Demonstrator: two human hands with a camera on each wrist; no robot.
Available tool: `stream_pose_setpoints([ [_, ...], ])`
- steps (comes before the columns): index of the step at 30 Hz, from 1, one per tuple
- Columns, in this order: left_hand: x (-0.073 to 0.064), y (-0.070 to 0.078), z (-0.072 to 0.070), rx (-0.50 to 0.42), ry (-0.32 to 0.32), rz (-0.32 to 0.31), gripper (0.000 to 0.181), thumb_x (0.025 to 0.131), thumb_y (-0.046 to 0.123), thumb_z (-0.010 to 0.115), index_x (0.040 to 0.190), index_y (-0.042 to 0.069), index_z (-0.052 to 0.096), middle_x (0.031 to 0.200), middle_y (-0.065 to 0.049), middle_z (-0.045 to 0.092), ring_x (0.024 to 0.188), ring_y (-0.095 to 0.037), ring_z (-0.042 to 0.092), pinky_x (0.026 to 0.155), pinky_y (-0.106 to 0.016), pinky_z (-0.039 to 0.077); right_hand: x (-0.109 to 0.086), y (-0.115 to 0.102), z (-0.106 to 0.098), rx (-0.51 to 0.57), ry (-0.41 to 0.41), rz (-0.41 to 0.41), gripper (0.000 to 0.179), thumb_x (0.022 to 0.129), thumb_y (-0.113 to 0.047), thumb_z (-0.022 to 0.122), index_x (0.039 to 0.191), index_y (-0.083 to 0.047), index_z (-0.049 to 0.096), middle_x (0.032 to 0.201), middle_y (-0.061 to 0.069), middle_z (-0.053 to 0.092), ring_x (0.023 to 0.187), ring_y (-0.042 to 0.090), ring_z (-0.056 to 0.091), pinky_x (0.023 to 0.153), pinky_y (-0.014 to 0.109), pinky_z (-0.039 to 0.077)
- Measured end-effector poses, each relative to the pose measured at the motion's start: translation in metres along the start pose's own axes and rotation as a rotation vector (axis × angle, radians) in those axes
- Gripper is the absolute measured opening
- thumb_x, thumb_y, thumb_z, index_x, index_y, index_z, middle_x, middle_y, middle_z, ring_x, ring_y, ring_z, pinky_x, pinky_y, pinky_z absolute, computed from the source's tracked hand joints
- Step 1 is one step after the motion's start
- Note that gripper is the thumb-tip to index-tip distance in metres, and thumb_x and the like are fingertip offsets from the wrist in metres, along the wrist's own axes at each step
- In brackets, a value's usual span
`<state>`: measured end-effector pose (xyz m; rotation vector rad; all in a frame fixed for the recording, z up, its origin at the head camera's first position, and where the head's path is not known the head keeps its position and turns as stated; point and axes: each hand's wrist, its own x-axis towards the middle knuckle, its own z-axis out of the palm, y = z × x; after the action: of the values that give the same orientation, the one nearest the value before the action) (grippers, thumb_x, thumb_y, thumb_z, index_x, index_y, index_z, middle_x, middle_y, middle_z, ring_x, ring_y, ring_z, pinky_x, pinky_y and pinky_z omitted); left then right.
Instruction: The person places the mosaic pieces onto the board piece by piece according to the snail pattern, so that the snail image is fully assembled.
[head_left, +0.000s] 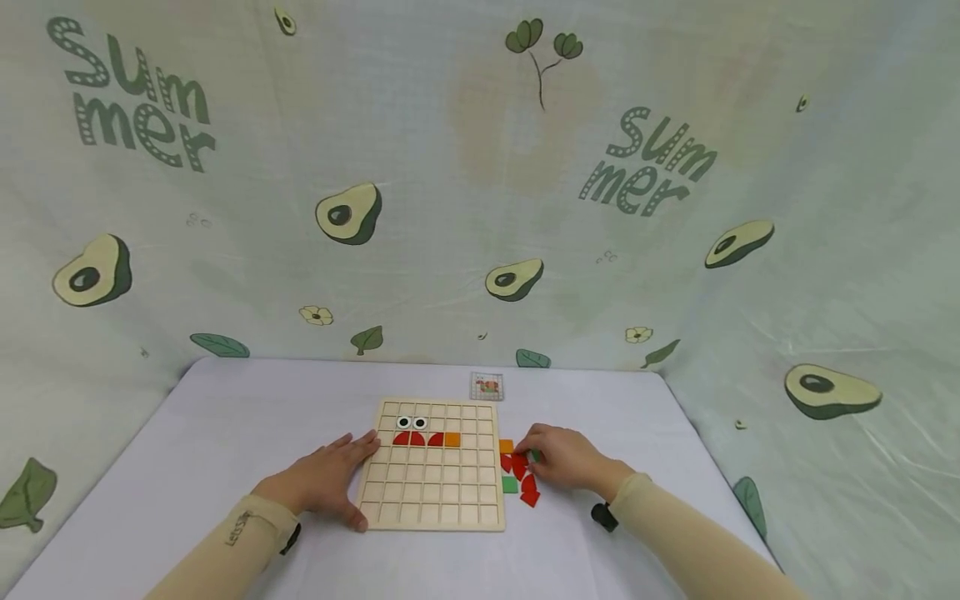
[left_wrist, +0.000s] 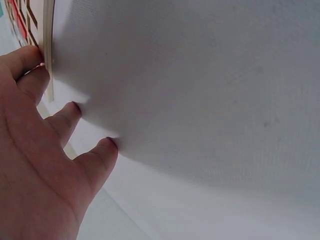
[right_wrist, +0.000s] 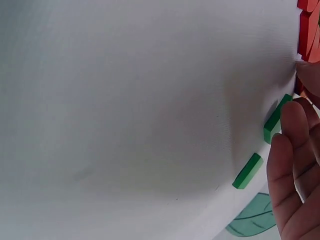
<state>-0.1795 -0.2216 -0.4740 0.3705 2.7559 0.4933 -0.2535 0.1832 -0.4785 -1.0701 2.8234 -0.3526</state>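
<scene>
A square wooden grid board [head_left: 431,493] lies on the table. Two eye tiles [head_left: 412,422] sit in its upper cells, above a row of red curved pieces [head_left: 409,438] and one orange square [head_left: 452,439]. My left hand [head_left: 330,477] rests spread along the board's left edge, fingers fairly straight. Over the loose pieces beside the board's right edge is my right hand [head_left: 562,457]. In the right wrist view, its thumb and forefinger pinch a red piece [right_wrist: 298,87], mostly hidden by the fingers. Green pieces [right_wrist: 248,171] lie close to the other fingers.
Loose red pieces [head_left: 529,492], a green square [head_left: 510,484] and an orange piece [head_left: 506,446] lie right of the board. A small picture card [head_left: 487,386] lies behind it. A patterned cloth [head_left: 420,317] hangs behind the white table [head_left: 285,400].
</scene>
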Motion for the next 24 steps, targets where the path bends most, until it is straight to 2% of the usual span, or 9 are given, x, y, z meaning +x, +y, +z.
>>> stream_pose_setpoints([
  [7,0.0000,0.0004,-0.0010,-0.002,-0.010,-0.002,0.123,0.052,0.055,0.093,0.153,0.008,0.040,0.161,-0.007,0.030,0.144,-0.044,0.025,0.109,-0.069,0.026,0.0009,0.0030,0.0024,-0.052,0.012,-0.010,0.023,0.088,-0.017,0.073,0.110,-0.020,0.075,0.102,-0.010,0.061,0.085,0.006,0.055,0.076,0.026,0.054],
  [14,0.0002,-0.0002,-0.0001,0.006,-0.005,0.011,0.122,0.052,0.055,0.093,0.152,0.008,0.041,0.161,-0.006,0.029,0.144,-0.044,0.025,0.109,-0.068,0.027,0.0016,-0.0006,0.0027,-0.035,0.024,-0.002,0.021,0.089,-0.016,0.073,0.110,-0.019,0.076,0.106,-0.008,0.064,0.091,0.008,0.058,0.082,0.030,0.056],
  [24,-0.0013,0.0020,-0.0021,-0.003,-0.007,0.016,0.122,0.053,0.054,0.093,0.152,0.007,0.041,0.161,-0.007,0.029,0.144,-0.044,0.025,0.109,-0.069,0.026,0.0006,-0.0016,0.0021,-0.031,0.026,-0.003,0.019,0.088,-0.017,0.074,0.106,-0.021,0.076,0.102,-0.011,0.064,0.085,0.006,0.056,0.078,0.027,0.055],
])
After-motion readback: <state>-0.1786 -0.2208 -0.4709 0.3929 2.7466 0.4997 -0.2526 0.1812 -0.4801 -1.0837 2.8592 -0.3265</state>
